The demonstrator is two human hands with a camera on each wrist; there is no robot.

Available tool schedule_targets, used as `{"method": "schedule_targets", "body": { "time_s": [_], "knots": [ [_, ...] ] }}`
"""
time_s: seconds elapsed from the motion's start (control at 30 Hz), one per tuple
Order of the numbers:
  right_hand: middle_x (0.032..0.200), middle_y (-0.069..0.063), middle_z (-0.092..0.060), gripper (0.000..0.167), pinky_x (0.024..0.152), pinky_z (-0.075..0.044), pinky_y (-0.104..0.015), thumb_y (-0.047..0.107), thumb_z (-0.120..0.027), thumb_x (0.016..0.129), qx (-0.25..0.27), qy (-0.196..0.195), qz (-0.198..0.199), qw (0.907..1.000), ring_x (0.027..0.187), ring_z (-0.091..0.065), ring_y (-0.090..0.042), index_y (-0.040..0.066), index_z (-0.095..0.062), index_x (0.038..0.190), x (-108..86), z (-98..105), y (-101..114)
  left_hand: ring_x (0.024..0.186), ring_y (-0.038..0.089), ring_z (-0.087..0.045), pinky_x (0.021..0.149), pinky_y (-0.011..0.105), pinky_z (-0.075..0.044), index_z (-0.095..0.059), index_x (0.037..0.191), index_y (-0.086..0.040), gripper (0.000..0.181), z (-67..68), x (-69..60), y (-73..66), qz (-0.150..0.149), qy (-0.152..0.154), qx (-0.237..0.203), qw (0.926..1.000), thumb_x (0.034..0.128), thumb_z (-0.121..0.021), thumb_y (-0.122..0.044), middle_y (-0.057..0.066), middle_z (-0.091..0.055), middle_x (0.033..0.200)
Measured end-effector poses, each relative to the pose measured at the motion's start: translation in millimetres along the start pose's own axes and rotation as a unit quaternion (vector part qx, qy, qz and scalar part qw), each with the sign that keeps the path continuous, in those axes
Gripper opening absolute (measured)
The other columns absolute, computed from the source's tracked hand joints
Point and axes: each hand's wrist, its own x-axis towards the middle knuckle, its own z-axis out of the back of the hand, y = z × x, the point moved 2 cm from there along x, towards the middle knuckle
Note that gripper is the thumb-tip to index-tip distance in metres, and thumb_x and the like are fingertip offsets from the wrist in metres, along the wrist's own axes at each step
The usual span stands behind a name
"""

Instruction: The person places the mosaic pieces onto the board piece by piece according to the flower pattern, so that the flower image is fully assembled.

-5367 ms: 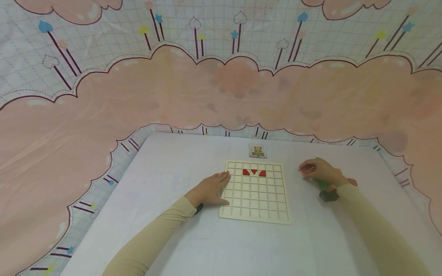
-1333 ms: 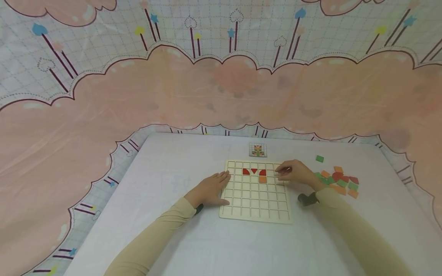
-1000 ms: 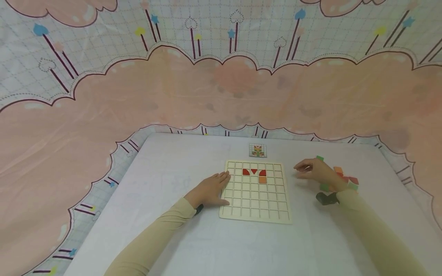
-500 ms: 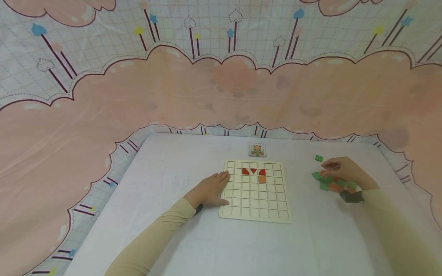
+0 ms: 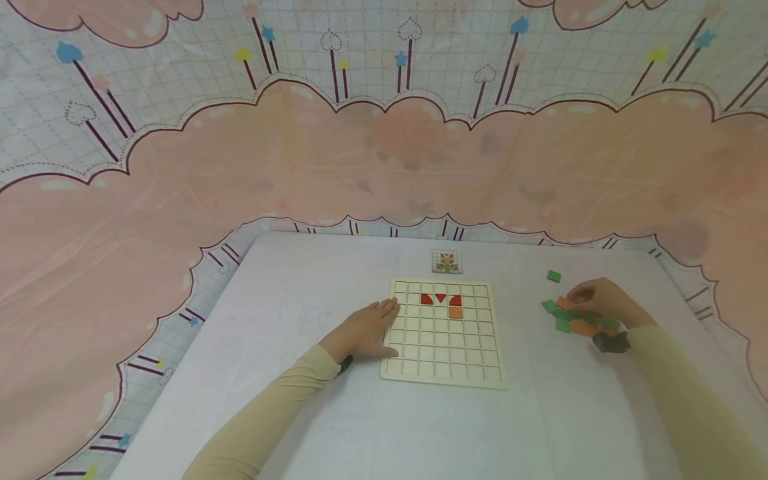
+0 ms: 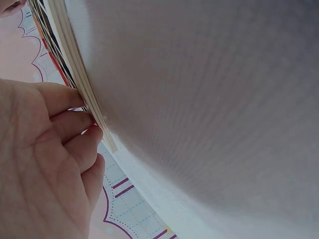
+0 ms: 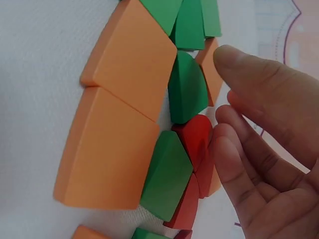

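Risk, we judge: our right hand could scatter loose tiles, since they lie touching one another. Our left hand, pushing sideways, could shift board and jog its pieces. Right hand: thumb and fingers slightly parted, no tile seen gripped; contact we cannot tell. Left hand: fingers extended on board's left edge. Loose tiles: right of board, beneath right hand, well apart from left.

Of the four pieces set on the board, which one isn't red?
The orange square, directly below the rightmost red piece. It alone sits in the lower row; the other three share the row above.
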Motion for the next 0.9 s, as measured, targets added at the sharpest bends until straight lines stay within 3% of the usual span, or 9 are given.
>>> {"method": "schedule_targets", "body": {
  "time_s": [0.13,0.3,0.6,0.8,0.9],
  "knots": [
    [0.114,-0.022,-0.062,0.05,0.075,-0.05,-0.029,0.034,-0.069,0.083,0.005,0.005,-0.014,0.9999,0.094,-0.059,-0.023,-0.004,-0.061,0.114,1.7,-2,1,0.147,0.021,-0.016,0.12,0.033,-0.019,-0.018,0.15,-0.004,0.095,-0.1,0.0,-0.2,0.001,0.001,0.001,1.0,0.0846,-0.051,-0.064,0.009,-0.015,0.158],
    [0.124,-0.021,-0.057,0.052,0.071,-0.049,-0.026,0.036,-0.069,0.083,0.036,0.018,-0.059,0.9975,0.099,-0.057,-0.024,0.0,-0.058,0.12,5.4,-5,0,0.147,0.021,-0.016,0.12,0.033,-0.019,-0.018,0.15,-0.004,0.094,0.1,-0.1,-0.5,0.002,0.001,0.0,1.0,0.0846,-0.051,-0.064,0.009,-0.015,0.158],
    [0.114,-0.023,-0.06,0.046,0.076,-0.052,-0.031,0.028,-0.067,0.085,0.012,0.003,-0.042,0.999,0.089,-0.059,-0.022,-0.005,-0.059,0.115,19.2,-2,3,0.147,0.021,-0.016,0.12,0.034,-0.019,-0.018,0.15,-0.004,0.095,-0.3,0.8,-0.3,-0.001,0.0,0.005,1.0,0.0847,-0.051,-0.064,0.01,-0.015,0.158],
    [0.127,-0.024,-0.055,0.053,0.09,-0.046,-0.047,0.03,-0.069,0.084,0.033,0.014,-0.055,0.9979,0.108,-0.054,-0.032,-0.002,-0.056,0.124,19.9,0,1,0.147,0.021,-0.016,0.12,0.033,-0.019,-0.018,0.15,-0.004,0.094,-0.2,0.7,0.0,-0.002,0.002,0.008,1.0,0.0847,-0.051,-0.064,0.01,-0.015,0.158],
    [0.125,-0.022,-0.057,0.052,0.092,-0.044,-0.049,0.03,-0.07,0.082,0.037,0.017,-0.051,0.9979,0.11,-0.053,-0.032,-0.001,-0.057,0.123,21.7,0,-1,0.147,0.02,-0.016,0.12,0.033,-0.019,-0.018,0.15,-0.004,0.095,-0.2,0.9,0.3,-0.001,0.004,0.007,1.0,0.0847,-0.051,-0.064,0.009,-0.015,0.158]
  ]
}}
